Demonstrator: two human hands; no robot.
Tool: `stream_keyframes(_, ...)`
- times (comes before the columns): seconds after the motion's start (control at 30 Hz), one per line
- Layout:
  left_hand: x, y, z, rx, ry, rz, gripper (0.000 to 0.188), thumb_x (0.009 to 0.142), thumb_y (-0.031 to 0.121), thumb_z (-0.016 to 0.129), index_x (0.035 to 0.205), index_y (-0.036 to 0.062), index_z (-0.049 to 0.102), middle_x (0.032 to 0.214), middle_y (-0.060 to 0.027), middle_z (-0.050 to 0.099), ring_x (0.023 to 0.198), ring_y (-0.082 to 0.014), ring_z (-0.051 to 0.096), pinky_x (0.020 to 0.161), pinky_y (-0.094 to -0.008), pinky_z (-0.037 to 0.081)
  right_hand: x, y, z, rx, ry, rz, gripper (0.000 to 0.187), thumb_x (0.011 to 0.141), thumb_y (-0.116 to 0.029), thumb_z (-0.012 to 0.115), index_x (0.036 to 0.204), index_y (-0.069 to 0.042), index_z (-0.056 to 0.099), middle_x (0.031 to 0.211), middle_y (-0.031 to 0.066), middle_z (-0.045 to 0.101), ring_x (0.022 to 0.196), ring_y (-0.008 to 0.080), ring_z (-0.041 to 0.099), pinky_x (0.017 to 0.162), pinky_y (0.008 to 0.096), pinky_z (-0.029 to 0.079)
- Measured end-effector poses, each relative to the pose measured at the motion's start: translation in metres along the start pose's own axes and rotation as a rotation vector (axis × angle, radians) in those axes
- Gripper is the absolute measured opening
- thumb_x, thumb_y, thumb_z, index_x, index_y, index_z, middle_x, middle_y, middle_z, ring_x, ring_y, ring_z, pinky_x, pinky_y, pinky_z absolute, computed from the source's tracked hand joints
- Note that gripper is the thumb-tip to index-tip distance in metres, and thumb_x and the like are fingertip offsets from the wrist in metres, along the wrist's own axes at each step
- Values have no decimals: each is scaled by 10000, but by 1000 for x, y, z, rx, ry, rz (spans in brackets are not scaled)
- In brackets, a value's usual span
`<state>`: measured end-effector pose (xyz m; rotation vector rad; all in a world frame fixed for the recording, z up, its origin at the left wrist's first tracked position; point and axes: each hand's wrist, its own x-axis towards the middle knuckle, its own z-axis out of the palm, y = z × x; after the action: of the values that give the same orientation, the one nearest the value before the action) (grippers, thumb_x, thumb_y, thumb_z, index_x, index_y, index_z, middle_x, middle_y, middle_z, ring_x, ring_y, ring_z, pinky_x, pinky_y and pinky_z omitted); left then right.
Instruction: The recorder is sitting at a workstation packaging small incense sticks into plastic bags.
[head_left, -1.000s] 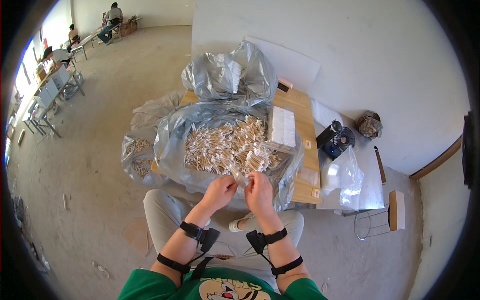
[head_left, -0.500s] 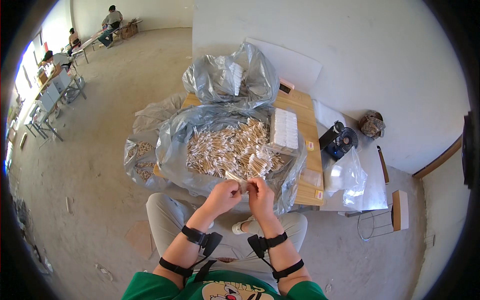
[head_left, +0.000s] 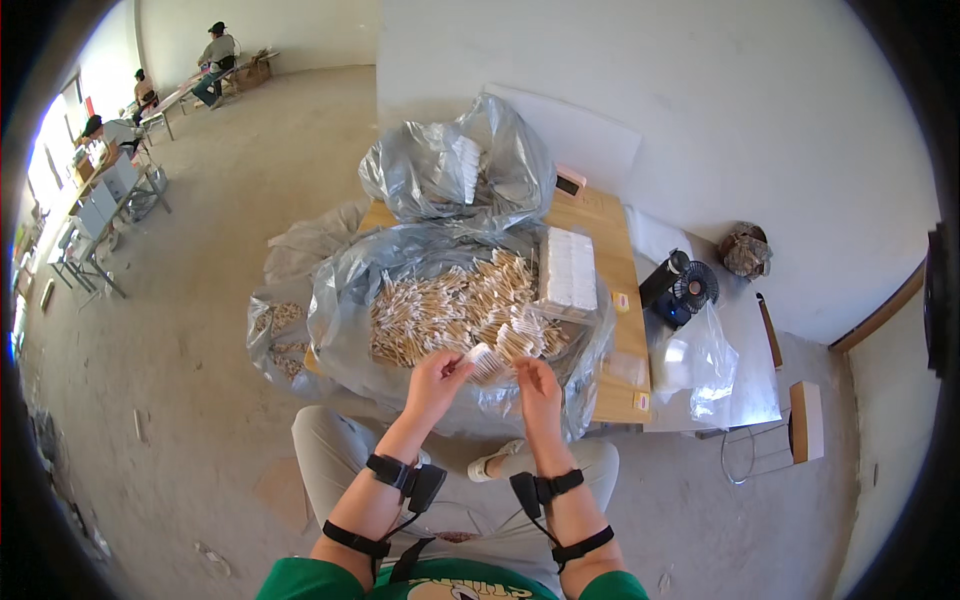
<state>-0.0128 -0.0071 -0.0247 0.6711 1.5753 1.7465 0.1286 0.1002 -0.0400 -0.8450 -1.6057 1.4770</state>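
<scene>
My left hand (head_left: 437, 380) pinches the left edge of a small packet of cotton swabs (head_left: 485, 364), whose white tips show side by side. Just right of the packet, my right hand (head_left: 538, 380) has its fingers partly spread and holds nothing that I can see. Beyond both hands lies a big heap of loose cotton swabs (head_left: 440, 305) with pale wooden sticks, on an opened grey plastic bag (head_left: 335, 300). A stack of white packets (head_left: 568, 265) stands at the heap's right side.
Another grey bag (head_left: 400, 175) with white packets sits at the table's far end. On the wooden table (head_left: 620, 265) lies a pink-framed device (head_left: 570, 182). A side table to the right bears a black fan (head_left: 694, 287) and a clear bag (head_left: 712, 370). Several people work far left.
My hands have moved apart; the right one has come away from the packet, which stays in my left hand and now shows its flat side.
</scene>
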Motion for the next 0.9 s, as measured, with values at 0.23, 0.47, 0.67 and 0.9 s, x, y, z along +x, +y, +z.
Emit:
stream_keyframes(0.23, 16, 16, 10, 574, 5, 368, 141, 728, 114, 711, 803, 15, 644, 733, -99, 581, 632, -211, 570, 574, -293, 447, 29, -24, 20, -203, -193, -28, 109, 856, -108, 601, 932, -33, 624, 748, 9, 597, 673, 66, 510, 595, 225, 412)
stream_keyframes(0.47, 31, 10, 7, 506, 52, 256, 100, 739, 83, 697, 748, 8, 631, 712, -84, 575, 629, -175, 556, 574, -275, 437, 45, -20, 33, -140, -123, -51, 85, 861, -93, 597, 836, -18, 627, 670, -24, 558, 619, 44, 467, 576, 207, 390)
stream_keyframes(0.67, 44, 4, 10, 346, 236, 275, 103, 820, 82, 631, 766, 6, 588, 661, -52, 592, 603, -123, 557, 568, -261, 440, 47, 9, 21, 115, 3, -151, 267, 941, -272, 498, 1032, -27, 553, 747, -1, 580, 623, 49, 492, 577, 185, 397)
stream_keyframes(0.9, 41, -37, 4, 243, 148, 174, 146, 868, 112, 578, 794, 15, 497, 641, -64, 591, 551, -114, 549, 504, -257, 420, 23, 29, 25, 362, 36, 447, 371, 944, -400, 438, 1016, -53, 547, 715, 7, 573, 568, 101, 494, 526, 231, 409)
